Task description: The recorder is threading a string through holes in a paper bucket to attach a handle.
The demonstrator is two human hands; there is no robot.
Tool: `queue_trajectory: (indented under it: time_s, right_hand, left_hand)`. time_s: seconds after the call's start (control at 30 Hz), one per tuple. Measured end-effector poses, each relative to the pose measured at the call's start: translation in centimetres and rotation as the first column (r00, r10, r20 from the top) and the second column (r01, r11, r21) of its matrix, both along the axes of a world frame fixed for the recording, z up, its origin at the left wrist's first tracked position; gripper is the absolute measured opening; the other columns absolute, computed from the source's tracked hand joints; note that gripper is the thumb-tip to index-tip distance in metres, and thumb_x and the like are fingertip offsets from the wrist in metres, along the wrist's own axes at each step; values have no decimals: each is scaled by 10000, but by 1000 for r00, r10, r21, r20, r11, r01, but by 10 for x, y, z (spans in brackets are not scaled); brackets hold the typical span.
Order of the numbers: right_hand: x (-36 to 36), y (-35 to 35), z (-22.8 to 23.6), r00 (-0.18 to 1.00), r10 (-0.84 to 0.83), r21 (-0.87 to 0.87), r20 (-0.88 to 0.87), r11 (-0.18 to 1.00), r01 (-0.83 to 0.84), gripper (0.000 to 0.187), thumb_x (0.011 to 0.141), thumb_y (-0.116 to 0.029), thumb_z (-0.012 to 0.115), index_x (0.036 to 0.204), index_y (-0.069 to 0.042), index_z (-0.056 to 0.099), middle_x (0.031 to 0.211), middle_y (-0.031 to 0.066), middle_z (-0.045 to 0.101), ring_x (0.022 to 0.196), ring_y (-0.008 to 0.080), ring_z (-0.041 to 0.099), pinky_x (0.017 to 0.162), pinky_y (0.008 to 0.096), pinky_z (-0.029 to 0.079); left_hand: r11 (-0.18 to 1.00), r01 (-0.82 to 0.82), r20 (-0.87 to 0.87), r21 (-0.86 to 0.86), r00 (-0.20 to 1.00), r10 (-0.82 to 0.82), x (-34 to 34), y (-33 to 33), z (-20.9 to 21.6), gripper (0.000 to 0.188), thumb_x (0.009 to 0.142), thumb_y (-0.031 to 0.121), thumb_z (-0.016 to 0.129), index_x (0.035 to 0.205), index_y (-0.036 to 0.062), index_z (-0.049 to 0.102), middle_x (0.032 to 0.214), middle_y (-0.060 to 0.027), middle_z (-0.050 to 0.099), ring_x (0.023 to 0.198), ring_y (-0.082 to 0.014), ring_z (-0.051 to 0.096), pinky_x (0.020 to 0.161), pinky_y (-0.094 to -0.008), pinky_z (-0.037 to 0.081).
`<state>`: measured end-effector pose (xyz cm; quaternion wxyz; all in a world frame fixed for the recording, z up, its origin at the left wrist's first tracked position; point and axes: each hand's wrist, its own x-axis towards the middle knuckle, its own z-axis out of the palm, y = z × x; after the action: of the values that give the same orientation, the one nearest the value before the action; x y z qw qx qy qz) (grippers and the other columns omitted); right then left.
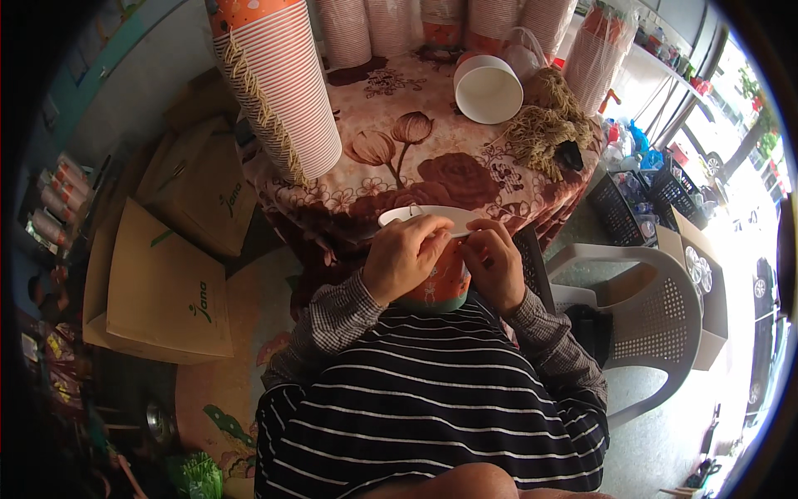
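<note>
An orange paper bucket [446, 287] with a white rim and a dark green base stands upright against my lap, in front of the table. My left hand [407, 258] is closed at its rim, thumb and fingers pinched together. On the other side, my right hand [496, 262] also has its fingers curled at the rim. Whether a thin cord lies between my fingertips is too small to tell. A tall stack of nested buckets [287, 91], with twisted cord handles down one side, rises at the table's left. Tangled tan cord handles [549, 121] lie at the right.
A bucket on its side [489, 93] shows its white inside on the flowered tablecloth [366, 108]. Wrapped bucket stacks [386, 29] line the back. Cardboard boxes [166, 291] stand left; a plastic chair [657, 308] and black crates [619, 208] stand right.
</note>
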<state>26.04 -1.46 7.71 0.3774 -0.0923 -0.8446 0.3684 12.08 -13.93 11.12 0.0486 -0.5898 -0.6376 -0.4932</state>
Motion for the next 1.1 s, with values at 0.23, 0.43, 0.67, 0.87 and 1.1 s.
queue_trajectory:
  time_s: [0.23, 0.43, 0.67, 0.87, 1.1]
  right_hand:
    - [-2, 4, -5, 999, -26, 21, -25, 999, 26, 129, 812, -75, 689, 895, -21, 606, 1012, 105, 603, 675, 189, 613, 593, 289, 504]
    - [1, 12, -3, 997, 40, -7, 59, 999, -40, 114, 805, -31, 683, 886, -14, 605, 1037, 100, 617, 698, 184, 631, 593, 283, 511]
    - [1, 38, 18, 986, -102, 222, 130, 972, 72, 104, 856, -5, 588, 956, -31, 600, 993, 126, 638, 800, 247, 670, 653, 331, 534]
    - [-58, 40, 39, 968, 212, -395, -135, 884, -248, 106, 895, 14, 546, 999, -2, 561, 895, 51, 650, 643, 96, 595, 536, 226, 486]
    - [-74, 22, 27, 927, 356, -741, -123, 589, -324, 91, 936, -112, 583, 972, -33, 555, 737, 9, 597, 533, 68, 534, 472, 193, 417]
  left_hand:
    - [805, 384, 53, -453, 913, -406, -36, 46, 16, 288, 902, 194, 544, 1087, -6, 634, 975, -207, 670, 923, -318, 659, 799, -371, 513]
    - [837, 310, 133, -451, 951, -281, -27, 43, 11, 209, 841, 159, 603, 984, 24, 673, 885, -186, 685, 857, -301, 677, 771, -385, 522]
    - [897, 257, 88, -359, 966, -242, -21, 33, 14, 178, 790, 102, 663, 939, 5, 647, 899, -137, 683, 863, -285, 674, 758, -351, 524]
    - [943, 307, 403, -132, 885, -231, -33, 32, 3, 142, 779, 36, 691, 898, -18, 634, 789, -49, 662, 744, -113, 645, 691, -252, 512]
    - [988, 119, 277, 98, 950, -142, -50, 15, 0, 92, 846, 21, 658, 913, 11, 595, 780, -72, 646, 730, -157, 648, 650, -272, 511]
